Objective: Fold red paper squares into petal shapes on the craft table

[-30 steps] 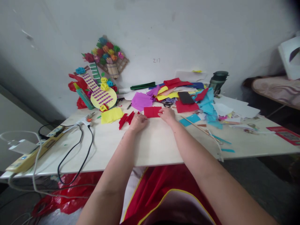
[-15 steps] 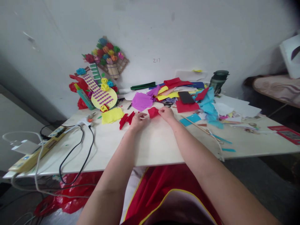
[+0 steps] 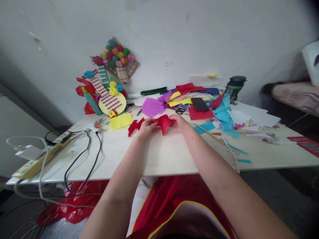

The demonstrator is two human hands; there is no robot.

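Observation:
Between my two hands a piece of red crepe paper (image 3: 164, 123) is held just above the table, its lower edge hanging in a point. My left hand (image 3: 147, 127) pinches its left edge. On the right edge, the fingers of my right hand (image 3: 178, 123) are closed, partly hidden behind the paper. Folded red crepe strips (image 3: 133, 126) lie just left of my left hand. A yellow paper square (image 3: 121, 121) lies beyond them, and a purple sheet (image 3: 152, 107) rests behind the held paper.
Scissors (image 3: 179, 111), a black phone (image 3: 199, 104) and a heap of coloured paper lie at the back. A thin stick (image 3: 211, 134) lies on the right. A power strip (image 3: 41, 159) with cables occupies the left edge. Paper-flower crafts and a green glue bottle (image 3: 91, 102) stand back left.
The red paper has been spread wider between my hands and now droops in the middle. My left hand has come to its left edge. The view has shifted slightly.

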